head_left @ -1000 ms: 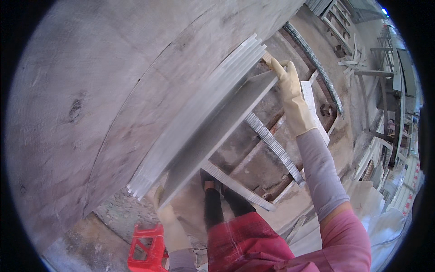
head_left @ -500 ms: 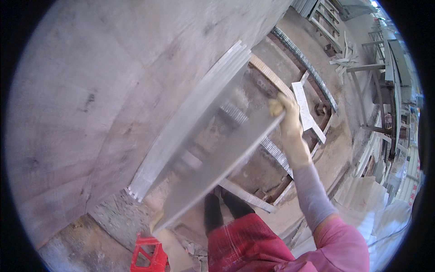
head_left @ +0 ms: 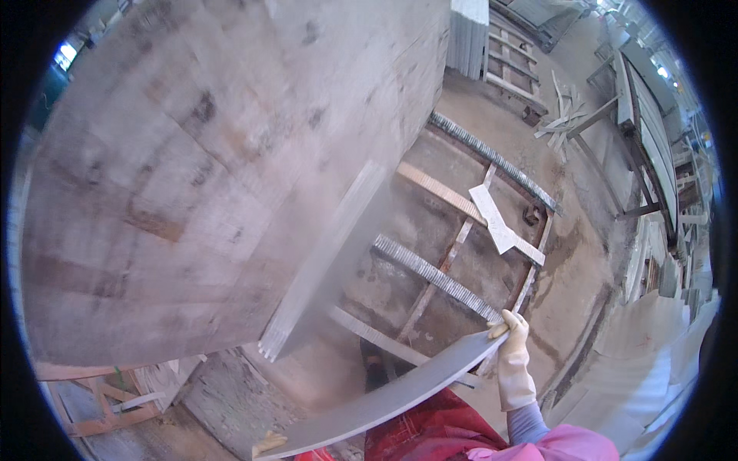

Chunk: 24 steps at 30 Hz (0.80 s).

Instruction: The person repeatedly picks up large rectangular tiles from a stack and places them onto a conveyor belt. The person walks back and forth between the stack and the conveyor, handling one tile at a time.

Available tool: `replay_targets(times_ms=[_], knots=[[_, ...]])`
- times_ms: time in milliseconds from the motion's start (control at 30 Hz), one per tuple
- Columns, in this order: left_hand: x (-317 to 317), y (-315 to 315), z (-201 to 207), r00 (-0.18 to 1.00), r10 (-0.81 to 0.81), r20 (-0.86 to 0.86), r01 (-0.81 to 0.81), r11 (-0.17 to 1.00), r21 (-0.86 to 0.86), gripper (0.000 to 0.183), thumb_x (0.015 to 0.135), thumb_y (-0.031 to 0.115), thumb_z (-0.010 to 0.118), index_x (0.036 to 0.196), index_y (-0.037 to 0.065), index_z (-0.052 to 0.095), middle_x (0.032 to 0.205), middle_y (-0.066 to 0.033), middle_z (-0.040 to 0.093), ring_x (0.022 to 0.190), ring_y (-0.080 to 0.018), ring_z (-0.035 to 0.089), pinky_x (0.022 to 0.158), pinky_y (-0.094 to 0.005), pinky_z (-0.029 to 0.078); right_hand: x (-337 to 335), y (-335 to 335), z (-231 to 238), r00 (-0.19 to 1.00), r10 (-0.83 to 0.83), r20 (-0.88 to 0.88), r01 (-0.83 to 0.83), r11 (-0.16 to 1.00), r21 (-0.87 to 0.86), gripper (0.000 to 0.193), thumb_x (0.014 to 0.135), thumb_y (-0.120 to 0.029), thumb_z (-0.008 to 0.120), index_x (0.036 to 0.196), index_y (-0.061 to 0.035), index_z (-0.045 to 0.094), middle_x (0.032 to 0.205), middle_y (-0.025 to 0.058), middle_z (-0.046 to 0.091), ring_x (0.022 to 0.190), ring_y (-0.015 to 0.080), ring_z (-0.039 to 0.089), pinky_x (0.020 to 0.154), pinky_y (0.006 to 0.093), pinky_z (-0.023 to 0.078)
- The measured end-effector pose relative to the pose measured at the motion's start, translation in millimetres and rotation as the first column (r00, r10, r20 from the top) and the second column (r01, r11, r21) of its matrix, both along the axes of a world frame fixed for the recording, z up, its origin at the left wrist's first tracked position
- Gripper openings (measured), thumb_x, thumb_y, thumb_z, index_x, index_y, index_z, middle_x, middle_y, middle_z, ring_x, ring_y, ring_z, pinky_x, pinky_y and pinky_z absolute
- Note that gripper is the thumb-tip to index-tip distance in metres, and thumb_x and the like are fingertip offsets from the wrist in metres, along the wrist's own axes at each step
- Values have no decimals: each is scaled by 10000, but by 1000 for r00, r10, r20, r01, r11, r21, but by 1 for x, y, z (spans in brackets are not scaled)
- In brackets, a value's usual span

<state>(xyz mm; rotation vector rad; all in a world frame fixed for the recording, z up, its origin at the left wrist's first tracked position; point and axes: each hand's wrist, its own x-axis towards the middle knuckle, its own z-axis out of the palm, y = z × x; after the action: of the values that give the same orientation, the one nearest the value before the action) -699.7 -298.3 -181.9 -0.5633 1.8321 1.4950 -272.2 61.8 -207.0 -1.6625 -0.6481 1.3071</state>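
A long, thin grey slab (head_left: 388,393) spans the space in front of my body, held on edge at its two ends. My right hand (head_left: 516,357), in a pale rubber glove, is closed over the slab's right end. At its lower left end my left hand (head_left: 270,442) grips the edge; only the gloved fingers show, the rest being hidden behind the slab. Several similar slabs (head_left: 323,265) lean in a row against a large upright grey-brown board (head_left: 231,177), apart from the slab in my hands.
A low metal frame with ridged strips (head_left: 442,275) lies on the floor, with a white offcut (head_left: 492,219) across it. Scrap strips (head_left: 565,115) and a metal-legged table (head_left: 642,138) stand farther right. Pale sheets (head_left: 638,369) lie at lower right. A wooden frame (head_left: 108,407) is at lower left.
The slab has come away from the leaning row toward my body, lower in view, with both hands still on it. My view has shifted, showing more of the board and floor frame.
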Motion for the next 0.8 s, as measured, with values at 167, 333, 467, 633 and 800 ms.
replay_targets(times_ms=[167,333,467,633,800], knots=[[38,36,54,787,-364,-499,411,911,-18,181,795,183,590,686,39,576,651,-115,623,659,-213,616,844,-440,455,52,-11,49,993,-100,-65,110,978,180,270,811,-188,602,602,-62,487,446,117,514,402,224,513,552,343,483],[60,59,90,624,-359,-694,506,863,9,301,852,232,601,628,39,545,620,-124,628,613,-220,611,924,-448,447,77,-24,111,965,-249,-80,261,912,315,264,837,-173,578,621,-64,469,433,92,487,390,213,483,544,332,474],[57,72,109,712,-385,-587,524,848,79,257,861,119,564,617,41,540,632,-119,623,633,-211,603,921,-383,457,89,-60,157,904,-421,-74,419,841,342,278,830,-197,591,611,-72,475,421,89,473,385,217,474,547,338,477],[45,73,131,710,-390,-586,551,826,117,233,848,42,543,616,42,561,628,-106,613,665,-199,600,850,-333,483,91,-142,188,809,-585,-61,548,712,440,327,819,-244,606,565,-86,474,405,82,457,376,212,460,590,356,492],[26,55,143,697,-518,-496,664,728,173,175,797,2,564,627,43,554,654,-103,604,719,-203,596,779,-328,487,81,-212,218,750,-661,6,583,665,466,377,820,-285,596,518,-102,466,393,69,439,377,213,455,611,350,493]])
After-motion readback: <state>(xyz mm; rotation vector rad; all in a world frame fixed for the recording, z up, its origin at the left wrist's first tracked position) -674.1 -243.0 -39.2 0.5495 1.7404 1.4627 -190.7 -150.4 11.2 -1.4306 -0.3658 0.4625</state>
